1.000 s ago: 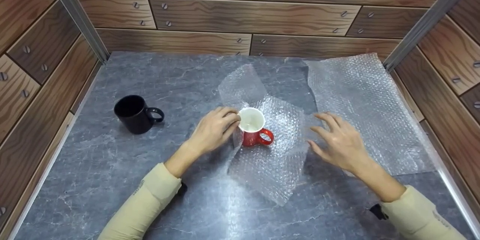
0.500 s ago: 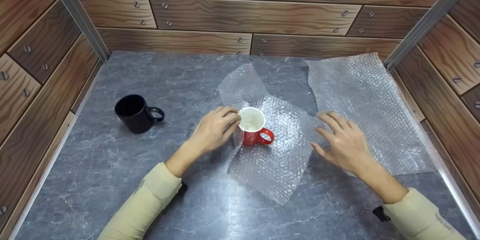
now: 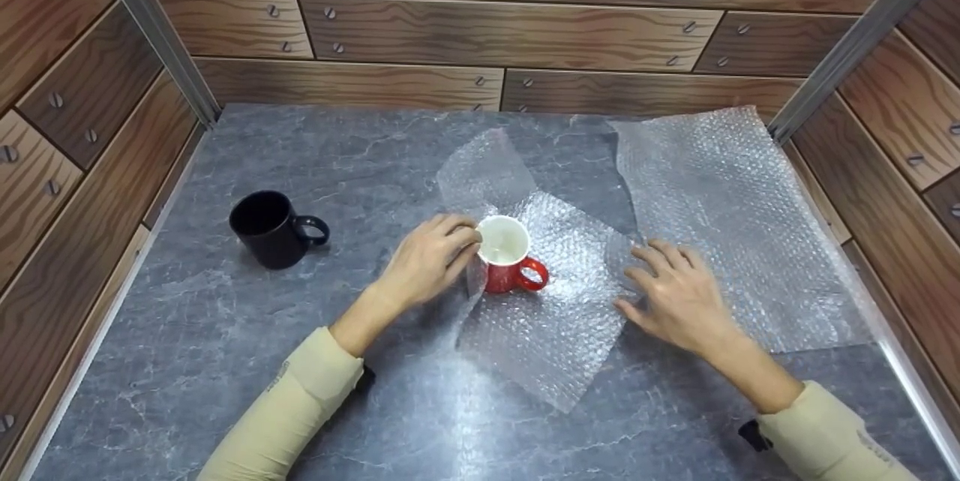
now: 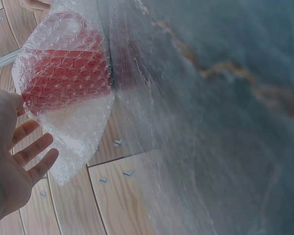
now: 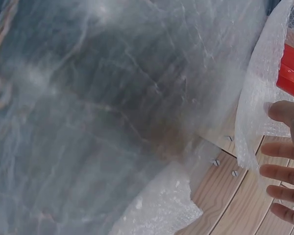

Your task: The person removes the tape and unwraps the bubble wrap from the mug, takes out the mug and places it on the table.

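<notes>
A red mug with a white inside stands upright on a sheet of bubble wrap in the middle of the table. At the mug's left side, my left hand holds a raised flap of that wrap against the mug near the rim. The left wrist view shows the red body through the bubbles, my left hand beside it with several fingers extended. My right hand, fingers spread and loosely bent, is at the sheet's right edge. In the right wrist view its thumb touches the wrap.
A black mug stands upright on the left, handle to the right. Another bubble wrap sheet lies flat along the right side of the grey table. Wood-patterned walls enclose the back and sides.
My right hand shifted slightly right, then dropped a little lower, and the wrap's right edge has moved outward towards it. My left hand and both mugs have stayed in place.
</notes>
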The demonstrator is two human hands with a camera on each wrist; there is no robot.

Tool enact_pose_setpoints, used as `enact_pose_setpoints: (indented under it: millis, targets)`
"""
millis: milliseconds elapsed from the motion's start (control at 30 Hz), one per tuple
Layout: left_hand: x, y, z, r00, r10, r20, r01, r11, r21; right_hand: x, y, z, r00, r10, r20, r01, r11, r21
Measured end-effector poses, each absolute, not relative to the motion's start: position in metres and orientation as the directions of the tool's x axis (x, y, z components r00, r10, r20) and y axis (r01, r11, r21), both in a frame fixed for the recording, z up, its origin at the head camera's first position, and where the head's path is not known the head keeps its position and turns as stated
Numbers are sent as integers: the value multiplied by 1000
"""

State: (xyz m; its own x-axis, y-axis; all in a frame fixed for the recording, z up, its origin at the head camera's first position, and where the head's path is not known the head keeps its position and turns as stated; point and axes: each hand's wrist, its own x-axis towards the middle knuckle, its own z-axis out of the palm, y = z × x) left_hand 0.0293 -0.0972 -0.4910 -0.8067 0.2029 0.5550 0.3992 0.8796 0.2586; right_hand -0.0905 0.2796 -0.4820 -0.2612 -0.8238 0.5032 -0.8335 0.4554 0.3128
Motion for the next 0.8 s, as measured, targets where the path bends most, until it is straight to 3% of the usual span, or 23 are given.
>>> enact_pose_setpoints:
  millis: [800]
  targets:
    - [31,-96,-490,-826,184,532,379,881,284,-81,274,-509,-493,-840,229,-857,514,41]
